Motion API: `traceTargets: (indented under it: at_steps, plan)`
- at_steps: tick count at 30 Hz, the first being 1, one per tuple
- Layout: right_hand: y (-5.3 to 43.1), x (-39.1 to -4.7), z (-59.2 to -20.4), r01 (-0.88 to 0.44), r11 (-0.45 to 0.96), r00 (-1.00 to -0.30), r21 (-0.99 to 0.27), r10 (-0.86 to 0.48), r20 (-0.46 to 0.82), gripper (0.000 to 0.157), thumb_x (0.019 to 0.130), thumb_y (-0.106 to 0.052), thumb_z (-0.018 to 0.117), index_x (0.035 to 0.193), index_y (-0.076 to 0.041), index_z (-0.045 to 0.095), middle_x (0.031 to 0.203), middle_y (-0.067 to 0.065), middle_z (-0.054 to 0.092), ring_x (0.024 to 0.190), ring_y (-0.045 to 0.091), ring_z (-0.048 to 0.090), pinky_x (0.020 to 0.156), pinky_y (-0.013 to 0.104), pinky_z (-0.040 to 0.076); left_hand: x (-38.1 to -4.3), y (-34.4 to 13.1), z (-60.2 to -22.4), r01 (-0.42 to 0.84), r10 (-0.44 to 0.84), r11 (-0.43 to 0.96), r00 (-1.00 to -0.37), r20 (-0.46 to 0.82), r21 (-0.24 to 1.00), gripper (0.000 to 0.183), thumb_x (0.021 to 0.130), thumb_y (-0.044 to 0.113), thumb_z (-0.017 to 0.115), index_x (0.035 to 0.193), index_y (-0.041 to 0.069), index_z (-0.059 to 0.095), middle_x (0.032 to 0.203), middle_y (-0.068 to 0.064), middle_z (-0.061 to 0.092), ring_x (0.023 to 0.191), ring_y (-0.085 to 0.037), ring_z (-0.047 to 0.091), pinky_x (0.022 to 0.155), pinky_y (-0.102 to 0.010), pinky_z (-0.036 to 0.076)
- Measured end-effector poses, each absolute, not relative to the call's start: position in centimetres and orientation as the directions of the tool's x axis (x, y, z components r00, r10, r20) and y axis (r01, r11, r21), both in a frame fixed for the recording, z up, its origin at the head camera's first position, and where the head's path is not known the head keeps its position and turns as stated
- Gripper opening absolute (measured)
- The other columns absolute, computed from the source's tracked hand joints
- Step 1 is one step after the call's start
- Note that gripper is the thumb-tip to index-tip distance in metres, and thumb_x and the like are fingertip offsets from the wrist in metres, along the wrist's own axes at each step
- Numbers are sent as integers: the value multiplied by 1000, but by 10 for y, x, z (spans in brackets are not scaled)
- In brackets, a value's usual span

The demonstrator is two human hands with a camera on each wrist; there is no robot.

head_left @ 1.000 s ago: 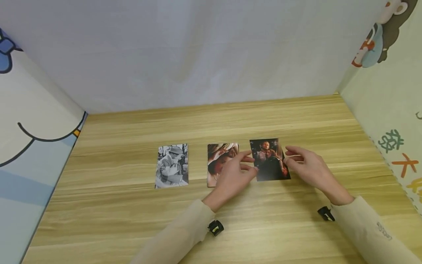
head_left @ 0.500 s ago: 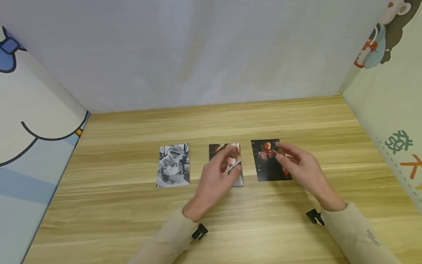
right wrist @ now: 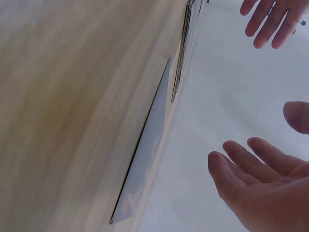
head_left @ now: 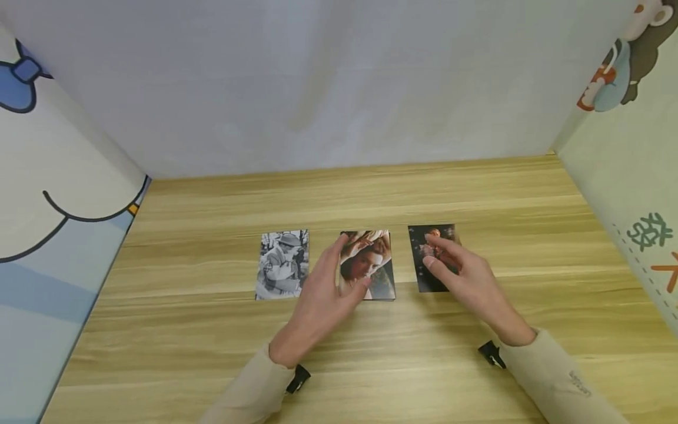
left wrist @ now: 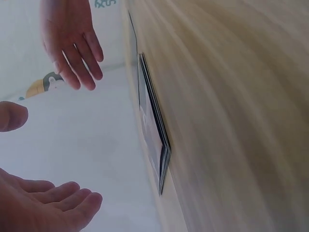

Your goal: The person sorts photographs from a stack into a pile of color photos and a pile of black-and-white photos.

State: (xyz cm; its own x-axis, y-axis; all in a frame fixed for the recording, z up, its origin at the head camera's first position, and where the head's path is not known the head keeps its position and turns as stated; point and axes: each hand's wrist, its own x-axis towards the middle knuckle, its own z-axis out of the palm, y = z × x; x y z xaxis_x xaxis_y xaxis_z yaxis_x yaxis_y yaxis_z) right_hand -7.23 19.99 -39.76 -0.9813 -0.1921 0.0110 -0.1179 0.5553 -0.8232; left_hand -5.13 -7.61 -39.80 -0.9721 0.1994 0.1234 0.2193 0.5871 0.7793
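A small stack of photo cards (head_left: 373, 268), topped by a brownish portrait, lies mid-table in the head view. The left hand (head_left: 318, 294) hovers over its left side, fingers extended and thumb apart. In the left wrist view, that hand (left wrist: 53, 203) is clear of the stack (left wrist: 154, 125), whose layered edges show. Further right lies a dark photo card (head_left: 430, 284), partly covered by the right hand (head_left: 471, 277). From the right wrist view, the right hand (right wrist: 260, 183) is above this card (right wrist: 145, 150), touching nothing. A black-and-white photo card (head_left: 281, 268) rests left of the stack.
The wood-grain table (head_left: 212, 353) meets a pale back wall (head_left: 318, 88). Side panels with cartoon prints, a left panel (head_left: 69, 153) and a right panel (head_left: 625, 165), flank it. Small black devices, one a right-wrist camera (head_left: 492, 354), hang at the sleeves.
Both hands have moved left: the left from between the stack and the dark card to the stack's left side, the right from beside the dark card to over it. The view has shifted slightly.
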Motion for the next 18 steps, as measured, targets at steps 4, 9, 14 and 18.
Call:
traceTargets:
  at_steps: [4,9,14,18]
  plan:
    - [195,-70,-395,-144,569,-975,-810,-220,19,52,105,-27,63,150,-3,53,147,26,54,129,46,58,102,60,52,-50,-85,-397,212,204,633,-974,104,745,89,92,39,70,163,6,28,165,-19,33,148,-41,36,117,-63,33]
    - [188,-69,-397,-183,587,-967,-789,-254,36,53,103,-25,65,150,-3,53,147,23,56,128,45,59,103,62,49,-50,-94,-401,202,222,670,-973,67,715,89,95,41,69,164,6,25,167,-17,28,152,-38,30,121,-60,27]
    - [182,-70,-401,-248,627,-949,-738,-309,57,56,103,-27,66,151,-2,51,152,19,52,134,44,54,109,62,45,-49,-100,-404,189,238,695,-971,27,694,87,97,42,69,164,5,25,169,-17,23,153,-38,26,121,-61,25]
    - [179,-72,-404,-282,650,-938,-706,-341,61,58,103,-28,66,151,0,49,154,20,50,140,43,48,113,61,40,-49,-103,-407,179,243,709,-970,1,682,88,96,42,68,163,4,26,169,-18,23,153,-39,26,121,-62,26]
